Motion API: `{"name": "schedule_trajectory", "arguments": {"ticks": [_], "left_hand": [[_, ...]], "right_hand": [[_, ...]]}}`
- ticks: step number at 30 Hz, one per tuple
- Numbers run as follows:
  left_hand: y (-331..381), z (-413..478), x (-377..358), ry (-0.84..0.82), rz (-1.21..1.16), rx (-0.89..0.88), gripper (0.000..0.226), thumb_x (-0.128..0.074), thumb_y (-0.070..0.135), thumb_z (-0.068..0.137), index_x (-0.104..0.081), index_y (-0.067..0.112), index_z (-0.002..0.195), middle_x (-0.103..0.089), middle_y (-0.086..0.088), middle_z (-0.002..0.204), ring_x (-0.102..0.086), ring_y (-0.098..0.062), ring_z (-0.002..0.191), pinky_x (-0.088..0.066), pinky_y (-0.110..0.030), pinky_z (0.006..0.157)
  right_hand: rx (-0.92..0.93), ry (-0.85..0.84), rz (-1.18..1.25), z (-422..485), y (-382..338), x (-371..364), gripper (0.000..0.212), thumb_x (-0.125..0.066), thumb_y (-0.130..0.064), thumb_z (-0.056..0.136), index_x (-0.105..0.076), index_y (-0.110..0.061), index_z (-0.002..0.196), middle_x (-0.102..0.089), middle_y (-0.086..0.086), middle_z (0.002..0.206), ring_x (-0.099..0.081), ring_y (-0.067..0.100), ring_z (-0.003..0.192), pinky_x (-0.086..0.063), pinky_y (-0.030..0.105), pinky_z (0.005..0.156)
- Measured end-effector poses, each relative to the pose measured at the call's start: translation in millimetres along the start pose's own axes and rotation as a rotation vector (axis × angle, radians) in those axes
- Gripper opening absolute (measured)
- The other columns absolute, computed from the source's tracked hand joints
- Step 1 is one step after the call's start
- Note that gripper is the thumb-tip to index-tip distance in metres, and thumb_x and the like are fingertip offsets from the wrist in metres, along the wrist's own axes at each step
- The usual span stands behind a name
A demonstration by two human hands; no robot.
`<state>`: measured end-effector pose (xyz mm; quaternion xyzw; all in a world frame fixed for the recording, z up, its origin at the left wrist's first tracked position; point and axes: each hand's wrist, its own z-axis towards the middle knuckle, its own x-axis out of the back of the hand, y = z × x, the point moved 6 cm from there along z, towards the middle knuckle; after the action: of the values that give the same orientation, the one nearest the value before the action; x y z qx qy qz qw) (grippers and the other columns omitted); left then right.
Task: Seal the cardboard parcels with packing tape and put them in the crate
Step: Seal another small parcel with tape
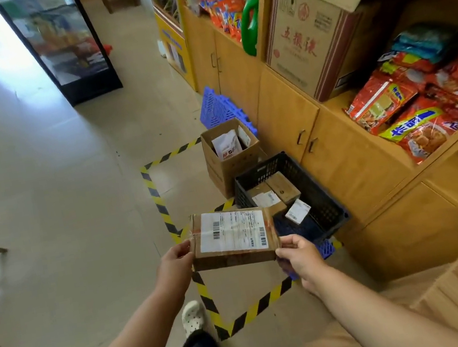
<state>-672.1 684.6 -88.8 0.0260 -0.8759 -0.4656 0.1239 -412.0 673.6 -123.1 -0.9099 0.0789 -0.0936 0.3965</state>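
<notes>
Small shop: snack-stocked shelves (412, 107), drinks fridge (61, 43).

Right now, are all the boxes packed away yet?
Not quite. Three small brown cardboard parcels already lie in the dark plastic crate. The left hand and right hand hold a flat brown cardboard parcel with a white label, clear tape across it, above the floor. It has yet to go in.

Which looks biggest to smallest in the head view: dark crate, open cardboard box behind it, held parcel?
1. Dark crate
2. Held parcel, though nearness to the camera inflates it
3. Open cardboard box, close to the parcel; unsure
</notes>
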Motion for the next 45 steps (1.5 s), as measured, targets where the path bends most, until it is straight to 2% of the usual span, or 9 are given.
{"name": "schedule_trajectory", "arguments": {"ticks": [4, 7, 12, 21, 26, 33, 37, 41, 45], "left_hand": [[32.7, 72.1, -8.0, -0.082, 0.116, -0.022, 0.03, -0.054, 0.009, 0.094, -0.059, 0.012, 0.124, -0.066, -0.004, 0.106, -0.06, -0.018, 0.097, -0.046, -0.027, 0.083], [60.1, 127.6, -10.2, -0.153, 0.224, -0.043, 0.032, -0.057, 0.016, 0.094, -0.059, 0.014, 0.126, -0.065, -0.005, 0.114, -0.059, -0.018, 0.104, -0.048, -0.03, 0.087], [96.3, 202.6, -16.6, -0.266, 0.39, -0.036, 0.025, -0.058, 0.012, 0.092, -0.066, 0.019, 0.114, -0.067, 0.005, 0.098, -0.06, -0.012, 0.093, -0.045, -0.028, 0.083], [112.6, 284.9, -109.2, -0.446, 0.816, -0.157, 0.029, -0.054, 0.014, 0.093, -0.064, 0.024, 0.118, -0.065, 0.003, 0.103, -0.058, -0.016, 0.091, -0.043, -0.025, 0.067], [114.8, 320.6, -168.1, -0.464, 0.879, -0.145, 0.029, -0.048, 0.009, 0.093, -0.062, 0.024, 0.113, -0.064, 0.001, 0.103, -0.055, -0.018, 0.088, -0.041, -0.026, 0.073], [97.0, 388.0, -259.8, -0.65, 1.092, -0.176, 0.027, -0.044, 0.022, 0.095, -0.056, 0.027, 0.118, -0.061, -0.002, 0.112, -0.056, -0.019, 0.09, -0.042, -0.028, 0.067], [71.6, 440.5, -307.6, -0.705, 1.137, -0.147, 0.044, -0.054, 0.017, 0.092, -0.048, 0.018, 0.136, -0.054, -0.006, 0.128, -0.054, -0.024, 0.111, -0.046, -0.03, 0.085], [33.2, 506.7, -364.7, -0.776, 1.146, -0.161, 0.041, -0.05, 0.021, 0.093, -0.05, 0.02, 0.134, -0.056, -0.005, 0.124, -0.056, -0.023, 0.106, -0.05, -0.036, 0.088], [-8.7, 569.8, -419.9, -0.792, 1.117, -0.153, 0.028, -0.045, 0.023, 0.097, -0.054, 0.022, 0.124, -0.058, 0.0, 0.113, -0.058, -0.019, 0.098, -0.048, -0.034, 0.087]], "right_hand": [[-0.025, 0.086, 0.048, 37.7, -27.8, -21.2, 0.018, -0.056, 0.005, 0.088, -0.064, -0.011, 0.091, -0.07, 0.007, 0.091, -0.065, 0.023, 0.09, -0.055, 0.04, 0.086], [-0.058, 0.163, 0.102, 61.6, -47.4, -38.4, 0.019, -0.056, 0.006, 0.088, -0.063, -0.012, 0.089, -0.068, 0.006, 0.087, -0.064, 0.022, 0.083, -0.055, 0.035, 0.077], [-0.152, 0.244, 0.185, 98.0, -64.7, -69.4, 0.018, -0.057, 0.006, 0.088, -0.062, -0.012, 0.089, -0.066, 0.005, 0.079, -0.06, 0.019, 0.072, -0.053, 0.031, 0.07], [-0.308, 0.388, 0.406, 158.7, -59.8, -49.4, 0.013, -0.048, 0.001, 0.095, -0.055, -0.009, 0.091, -0.061, 0.006, 0.079, -0.056, 0.015, 0.067, -0.049, 0.025, 0.062], [-0.403, 0.414, 0.486, 208.2, -54.6, -25.1, 0.014, -0.048, -0.002, 0.096, -0.051, -0.01, 0.085, -0.06, 0.008, 0.079, -0.057, 0.016, 0.069, -0.048, 0.024, 0.061], [-0.519, 0.496, 0.581, 296.9, -40.1, -0.9, 0.013, -0.053, -0.001, 0.093, -0.048, -0.011, 0.086, -0.058, 0.019, 0.112, -0.06, 0.026, 0.097, -0.051, 0.031, 0.083], [-0.569, 0.528, 0.665, 357.8, -18.5, 2.6, 0.008, -0.056, -0.004, 0.092, -0.05, -0.01, 0.091, -0.06, 0.02, 0.11, -0.062, 0.027, 0.1, -0.053, 0.034, 0.087], [-0.58, 0.604, 0.783, 426.7, 11.8, 2.9, 0.009, -0.051, 0.0, 0.094, -0.049, -0.006, 0.089, -0.057, 0.014, 0.097, -0.057, 0.022, 0.093, -0.048, 0.034, 0.096], [-0.511, 0.686, 0.873, 506.7, 49.0, 2.3, 0.009, -0.051, 0.003, 0.094, -0.048, -0.004, 0.088, -0.057, 0.018, 0.107, -0.057, 0.024, 0.105, -0.043, 0.034, 0.103]]}}
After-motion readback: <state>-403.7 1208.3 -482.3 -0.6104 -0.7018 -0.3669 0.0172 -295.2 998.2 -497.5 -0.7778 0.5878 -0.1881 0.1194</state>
